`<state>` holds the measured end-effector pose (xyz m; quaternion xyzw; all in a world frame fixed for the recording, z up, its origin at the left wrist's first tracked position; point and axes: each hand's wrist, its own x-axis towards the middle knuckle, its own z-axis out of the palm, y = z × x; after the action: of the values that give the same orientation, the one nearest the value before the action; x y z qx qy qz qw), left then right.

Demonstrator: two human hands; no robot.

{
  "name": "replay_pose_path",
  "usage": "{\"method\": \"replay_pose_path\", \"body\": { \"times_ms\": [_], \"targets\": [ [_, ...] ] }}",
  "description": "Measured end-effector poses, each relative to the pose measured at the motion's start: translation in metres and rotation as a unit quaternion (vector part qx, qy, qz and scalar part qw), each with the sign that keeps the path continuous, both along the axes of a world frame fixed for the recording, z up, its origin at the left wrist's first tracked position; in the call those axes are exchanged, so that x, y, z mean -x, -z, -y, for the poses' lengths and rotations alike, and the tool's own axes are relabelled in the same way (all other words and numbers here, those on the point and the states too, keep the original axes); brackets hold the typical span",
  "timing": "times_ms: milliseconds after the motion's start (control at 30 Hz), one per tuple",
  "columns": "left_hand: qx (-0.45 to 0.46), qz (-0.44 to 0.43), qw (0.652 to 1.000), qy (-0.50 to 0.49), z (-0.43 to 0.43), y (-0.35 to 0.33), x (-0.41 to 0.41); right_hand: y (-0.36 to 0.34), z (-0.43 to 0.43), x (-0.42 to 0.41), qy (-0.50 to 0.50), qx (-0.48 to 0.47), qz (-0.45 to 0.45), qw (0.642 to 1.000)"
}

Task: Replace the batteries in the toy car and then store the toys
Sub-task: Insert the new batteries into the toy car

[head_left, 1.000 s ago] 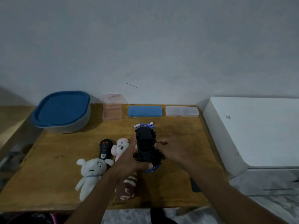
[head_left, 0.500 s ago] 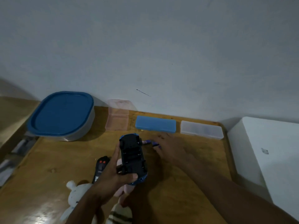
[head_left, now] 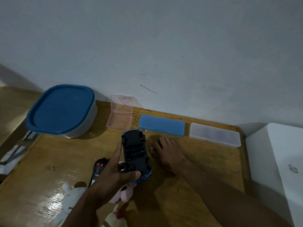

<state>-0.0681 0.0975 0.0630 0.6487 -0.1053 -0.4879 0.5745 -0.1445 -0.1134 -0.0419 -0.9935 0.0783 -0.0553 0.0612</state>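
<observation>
The toy car (head_left: 136, 153) is held over the middle of the surface (head_left: 65, 158), underside up. Its long axis runs from the near edge toward the far edge, and its open battery bay faces the camera. The left hand (head_left: 113, 174) grips it, fingers along its left side and thumb curled across the near end. The right hand (head_left: 168, 153) lies palm down just right of the car, fingers pointing toward the blue case (head_left: 161, 125); whether they pinch anything beneath, I cannot tell.
</observation>
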Motion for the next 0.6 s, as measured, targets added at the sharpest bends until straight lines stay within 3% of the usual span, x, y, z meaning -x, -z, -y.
{"method": "replay_pose_path", "body": {
  "times_ms": [200,467,600],
  "targets": [
    [0.007,0.007,1.000,0.005,0.009,-0.002,0.005,-0.005,-0.002,0.000,0.024,-0.049,-0.071,0.996],
    [0.041,0.020,0.998,0.035,0.009,-0.003,0.005,-0.014,-0.016,0.008,0.098,-0.079,-0.099,0.987],
    [0.059,0.033,0.997,0.047,0.001,-0.003,0.001,-0.036,-0.015,0.008,0.149,-0.140,-0.156,0.966]
  ]
}}
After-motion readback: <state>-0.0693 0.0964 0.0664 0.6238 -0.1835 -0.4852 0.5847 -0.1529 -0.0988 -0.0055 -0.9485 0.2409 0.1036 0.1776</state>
